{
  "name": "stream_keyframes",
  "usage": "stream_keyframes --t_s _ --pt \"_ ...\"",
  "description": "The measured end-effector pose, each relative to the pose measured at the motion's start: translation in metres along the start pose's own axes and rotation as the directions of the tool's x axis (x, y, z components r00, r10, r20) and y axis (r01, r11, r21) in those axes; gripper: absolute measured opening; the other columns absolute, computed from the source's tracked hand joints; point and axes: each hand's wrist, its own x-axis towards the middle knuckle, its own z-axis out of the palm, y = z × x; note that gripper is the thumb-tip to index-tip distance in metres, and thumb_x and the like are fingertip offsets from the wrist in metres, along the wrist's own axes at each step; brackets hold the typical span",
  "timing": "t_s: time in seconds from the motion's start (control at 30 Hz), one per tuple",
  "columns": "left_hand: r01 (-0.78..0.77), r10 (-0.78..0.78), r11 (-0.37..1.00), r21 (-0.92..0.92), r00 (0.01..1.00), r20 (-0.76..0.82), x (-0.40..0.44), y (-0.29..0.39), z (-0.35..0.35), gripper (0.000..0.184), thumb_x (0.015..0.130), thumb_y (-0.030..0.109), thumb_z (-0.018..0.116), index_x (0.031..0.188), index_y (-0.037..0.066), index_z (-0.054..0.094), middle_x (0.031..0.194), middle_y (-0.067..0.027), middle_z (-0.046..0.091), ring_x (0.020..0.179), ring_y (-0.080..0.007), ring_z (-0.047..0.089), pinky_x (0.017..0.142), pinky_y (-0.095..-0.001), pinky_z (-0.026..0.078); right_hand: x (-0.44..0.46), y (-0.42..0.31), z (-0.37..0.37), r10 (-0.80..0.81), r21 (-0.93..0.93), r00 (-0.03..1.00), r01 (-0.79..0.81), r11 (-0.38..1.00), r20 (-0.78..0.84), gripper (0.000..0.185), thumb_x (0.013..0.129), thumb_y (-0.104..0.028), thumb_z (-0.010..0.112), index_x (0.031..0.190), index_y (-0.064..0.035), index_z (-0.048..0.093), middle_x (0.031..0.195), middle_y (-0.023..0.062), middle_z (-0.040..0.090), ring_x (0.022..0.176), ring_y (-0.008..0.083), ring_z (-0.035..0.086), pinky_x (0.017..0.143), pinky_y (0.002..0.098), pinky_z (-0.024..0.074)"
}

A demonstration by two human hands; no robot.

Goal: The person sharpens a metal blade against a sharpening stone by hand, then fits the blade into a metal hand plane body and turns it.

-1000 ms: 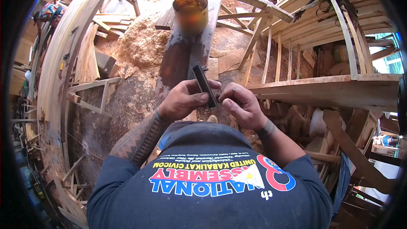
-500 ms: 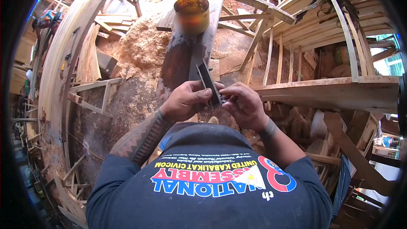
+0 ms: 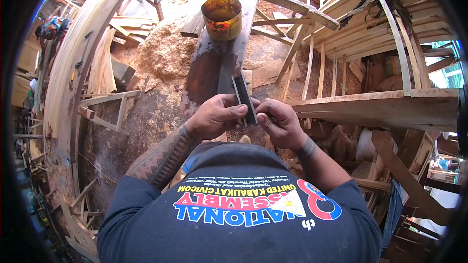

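A narrow, dark, flat metal piece with a pale edge, like a plane blade (image 3: 245, 98), is tilted upright in front of my chest. My left hand (image 3: 220, 116) is closed on it, the thumb pressed along its near face and the fingers behind. Beside its lower right edge is my right hand (image 3: 281, 124), with thumb and index finger pinched together. Whatever lies between those fingertips is hidden. Just beyond, a dark grey strip (image 3: 226, 72) lies on the wet, stained plank (image 3: 204, 72). A yellow, stained open tin (image 3: 222, 19) stands farther along that plank.
Sawdust and shavings (image 3: 163, 51) heap on the ground to the left of the plank. A long timber beam (image 3: 73, 63) runs along the left. On the right stand a slatted wooden frame (image 3: 321, 65) and a thick board (image 3: 380, 109). Scrap wood lies low on both sides.
The dark metal piece has turned more upright, and its top has shifted slightly right. My right fingers have shifted a little along its edge. The tin shows slightly lower in view.
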Motion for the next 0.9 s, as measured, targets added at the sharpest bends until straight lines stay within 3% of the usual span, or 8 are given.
stream_keyframes --t_s 0.07,0.17,0.27,0.4,0.57,0.9 --pt "-0.012 0.012 1.0 0.027 1.0 0.016 0.0 0.0 -0.008 0.053 0.106 0.028 0.08 0.147 -0.003 0.065 0.12 -0.0077 0.077 0.098 -0.0129 0.072 0.082 -0.0291 0.056 0.002 -0.003 0.003 0.033 0.065 0.999 -0.032 0.997 -0.018 0.015 0.109 -0.011 0.071 0.102 0.0017 0.069 0.087 0.0123 0.066 0.088 0.0222 0.07 0.088 0.0375 0.0565" --pt "-0.047 0.048 0.996 0.074 0.999 -0.008 0.0 0.001 -0.004 0.056 0.104 0.025 0.082 0.148 -0.005 0.064 0.125 -0.0099 0.077 0.107 -0.0159 0.074 0.09 -0.0318 0.059 0.002 -0.003 -0.001 0.218 0.089 0.975 -0.222 0.971 0.046 0.02 0.112 -0.016 0.069 0.102 0.0015 0.068 0.087 0.006 0.064 0.091 0.0149 0.065 0.089 0.035 0.0551" --pt "-0.043 0.045 0.995 0.094 0.999 -0.025 -0.001 0.004 -0.001 0.056 0.104 0.024 0.083 0.148 -0.005 0.063 0.128 -0.0103 0.076 0.111 -0.017 0.075 0.098 -0.0338 0.06 -0.002 -0.001 0.005 0.303 0.327 0.95 -0.312 0.892 0.079 0.024 0.114 -0.019 0.066 0.101 0.001 0.067 0.089 0.0005 0.062 0.091 0.0093 0.058 0.084 0.0325 0.0523" --pt "-0.019 0.022 0.991 0.131 0.999 -0.024 -0.002 0.007 -0.002 0.059 0.103 0.027 0.084 0.148 -0.005 0.063 0.129 -0.0098 0.075 0.113 -0.0171 0.075 0.1 -0.0342 0.06 -0.005 0.008 0.009 0.282 0.3 0.957 -0.289 0.909 0.068 0.025 0.116 -0.02 0.064 0.1 -0.0008 0.065 0.091 -0.0029 0.06 0.09 0.0058 0.051 0.079 0.029 0.0488" --pt "-0.065 0.066 0.998 0.021 0.998 -0.025 0.0 0.004 0.001 0.061 0.102 0.028 0.086 0.148 -0.005 0.063 0.126 -0.0087 0.075 0.111 -0.0163 0.075 0.099 -0.034 0.061 -0.005 0.011 0.01 0.296 0.288 0.955 -0.294 0.911 0.036 0.024 0.117 -0.02 0.063 0.1 -0.0022 0.064 0.092 -0.0036 0.06 0.088 0.0059 0.05 0.077 0.0275 0.0471" --pt "-0.108 0.117 0.991 0.083 0.986 -0.116 0.004 -0.005 0.014 0.054 0.095 0.015 0.09 0.139 -0.005 0.067 0.124 -0.0103 0.076 0.111 -0.0195 0.076 0.1 -0.0355 0.063 -0.002 0.014 0.012 0.192 0.154 0.981 -0.195 0.969 0.036 0.025 0.114 -0.017 0.065 0.099 0.003 0.066 0.092 0.0087 0.067 0.09 0.012 0.059 0.08 0.033 0.0525"
